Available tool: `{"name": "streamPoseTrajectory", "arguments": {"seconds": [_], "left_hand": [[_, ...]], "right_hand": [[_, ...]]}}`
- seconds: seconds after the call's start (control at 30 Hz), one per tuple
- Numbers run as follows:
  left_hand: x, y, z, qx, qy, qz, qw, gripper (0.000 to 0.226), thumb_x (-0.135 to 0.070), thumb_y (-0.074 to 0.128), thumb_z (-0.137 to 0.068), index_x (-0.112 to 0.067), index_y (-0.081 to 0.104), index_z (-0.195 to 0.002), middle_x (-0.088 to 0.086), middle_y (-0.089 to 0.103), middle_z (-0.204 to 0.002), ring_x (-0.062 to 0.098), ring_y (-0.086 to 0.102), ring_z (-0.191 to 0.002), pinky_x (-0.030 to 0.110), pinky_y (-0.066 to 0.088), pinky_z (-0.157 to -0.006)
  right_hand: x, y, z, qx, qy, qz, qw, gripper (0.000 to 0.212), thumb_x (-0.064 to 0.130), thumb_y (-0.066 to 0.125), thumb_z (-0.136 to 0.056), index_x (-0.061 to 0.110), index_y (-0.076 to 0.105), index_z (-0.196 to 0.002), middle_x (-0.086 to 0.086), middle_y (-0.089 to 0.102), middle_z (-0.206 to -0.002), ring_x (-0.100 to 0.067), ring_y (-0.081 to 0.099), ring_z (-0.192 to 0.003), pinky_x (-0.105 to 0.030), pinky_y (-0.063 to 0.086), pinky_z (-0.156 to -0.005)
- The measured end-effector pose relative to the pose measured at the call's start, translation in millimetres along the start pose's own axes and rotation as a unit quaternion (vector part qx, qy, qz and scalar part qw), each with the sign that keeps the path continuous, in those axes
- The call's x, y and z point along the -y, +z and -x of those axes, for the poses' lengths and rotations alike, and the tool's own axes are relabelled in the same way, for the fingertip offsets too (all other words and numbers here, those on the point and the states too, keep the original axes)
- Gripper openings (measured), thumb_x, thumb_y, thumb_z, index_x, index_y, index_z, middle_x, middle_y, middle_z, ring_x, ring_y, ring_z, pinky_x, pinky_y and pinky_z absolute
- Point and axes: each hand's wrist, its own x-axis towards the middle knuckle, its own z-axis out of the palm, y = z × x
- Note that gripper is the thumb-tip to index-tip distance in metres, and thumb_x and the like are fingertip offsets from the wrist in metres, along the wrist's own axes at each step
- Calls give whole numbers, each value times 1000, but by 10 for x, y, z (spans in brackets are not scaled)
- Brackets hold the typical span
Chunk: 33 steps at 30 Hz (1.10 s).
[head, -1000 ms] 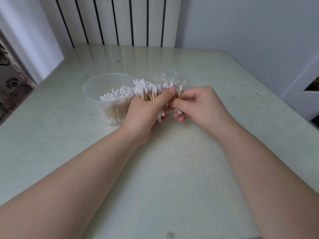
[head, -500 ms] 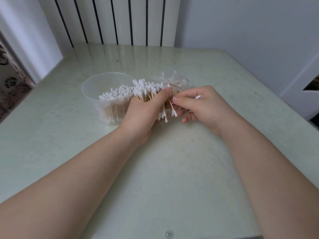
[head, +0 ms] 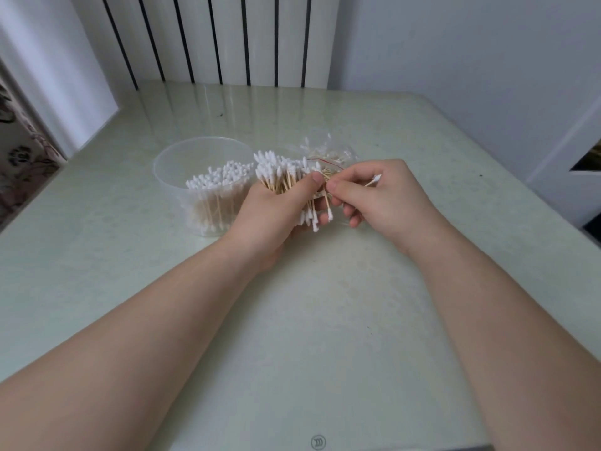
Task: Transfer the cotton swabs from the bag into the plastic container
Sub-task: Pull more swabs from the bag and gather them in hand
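A clear round plastic container (head: 172,164) stands on the table at centre left, with upright cotton swabs (head: 221,179) filling its right side. My left hand (head: 276,216) grips a thick bundle of swabs (head: 279,174) just right of the container, white tips showing above and below the fist. My right hand (head: 380,196) pinches a few loose swabs (head: 374,180) against that bundle. Behind both hands lies the crumpled clear bag (head: 325,151) with a red seal line and some swabs inside.
The pale green glossy table (head: 309,320) stretches toward me. A white radiator (head: 227,37) and wall stand behind the table's far edge. A patterned fabric (head: 19,151) hangs at the left. The table's right edge drops off near a white frame (head: 569,151).
My right hand has drawn a few swabs out and shifted slightly right, one tip now sticking out past its knuckles. The left hand keeps its grip on the bundle in the same spot.
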Motion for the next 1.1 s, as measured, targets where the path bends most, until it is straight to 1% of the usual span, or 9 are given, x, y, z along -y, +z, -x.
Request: {"name": "streamPoseTrajectory", "arguments": {"seconds": [0.17, 0.3, 0.47, 0.6, 0.7, 0.77, 0.87, 1.0, 1.1], "left_hand": [[-1, -20, -3, 13, -50, 47, 998, 22, -16, 60, -101, 3, 68, -110, 23, 74, -106, 25, 69, -81, 36, 58, -72], [9, -19, -22, 8, -57, 49, 997, 13, -12, 63, -99, -5, 70, -90, 9, 67, -72, 18, 62, -62, 27, 54, -60], [19, -28, -34, -8, -47, 50, 998, 4, -4, 66, -95, 0, 67, -93, 7, 62, -66, 16, 59, -58, 29, 50, -59], [20, -20, -15, -22, -53, 43, 997, 7, -1, 69, -92, 2, 67, -99, 13, 62, -73, 18, 59, -57, 30, 47, -57], [25, -7, -20, -31, -57, 49, 997, 3, -3, 67, -94, -2, 68, -92, 11, 66, -75, 19, 61, -60, 32, 52, -60], [20, 8, -8, -20, -52, 46, 997, 9, -7, 63, -98, -1, 69, -96, 11, 68, -81, 19, 62, -67, 37, 58, -68], [-8, 30, 13, -25, -46, 54, 997, 12, -11, 60, -101, -4, 67, -96, 9, 65, -80, 14, 61, -69, 42, 61, -75], [-34, 48, 3, -70, -37, 46, 996, 22, -18, 65, -99, -11, 64, -78, 4, 56, -65, 16, 53, -59, 29, 53, -53], [-20, 41, 10, -40, -14, 29, 999, 17, -19, 69, -95, -12, 69, -80, -4, 61, -62, 14, 55, -58, 27, 47, -52]], "right_hand": [[-39, 74, 25, -39, -41, 88, 995, 7, 24, 74, -86, 25, 80, -84, 10, 69, -65, -1, 55, -54, -30, 54, -61], [-33, 64, 35, -62, -68, 135, 987, 9, 25, 73, -85, 28, 81, -82, 14, 69, -64, 1, 55, -51, -18, 42, -57], [-36, 60, 26, -75, -65, 151, 984, 8, 26, 75, -84, 28, 80, -78, 17, 66, -60, 1, 56, -52, -11, 38, -54], [-25, -16, -35, -130, -37, 128, 982, 13, 28, 71, -83, 28, 74, -70, 20, 63, -57, -6, 62, -57, -24, 50, -62], [-25, -39, -45, -119, -13, 78, 990, 15, 26, 63, -76, 31, 78, -75, 14, 66, -61, -14, 62, -62, -40, 58, -73], [-23, -23, -22, -96, -9, 76, 992, 22, 24, 61, -75, 35, 79, -79, 11, 69, -64, -14, 62, -61, -44, 59, -74], [-10, -6, 9, -62, -13, 76, 995, 23, 20, 65, -82, 37, 80, -85, 6, 74, -75, -14, 65, -59, -45, 60, -74], [8, 0, 39, -55, -23, 63, 996, 22, 17, 71, -87, 28, 80, -103, 16, 72, -74, -15, 69, -58, -43, 61, -75], [31, 20, 57, -39, -22, 38, 998, 18, 14, 75, -85, 21, 79, -101, 11, 70, -70, -15, 69, -59, -34, 60, -66]]}}
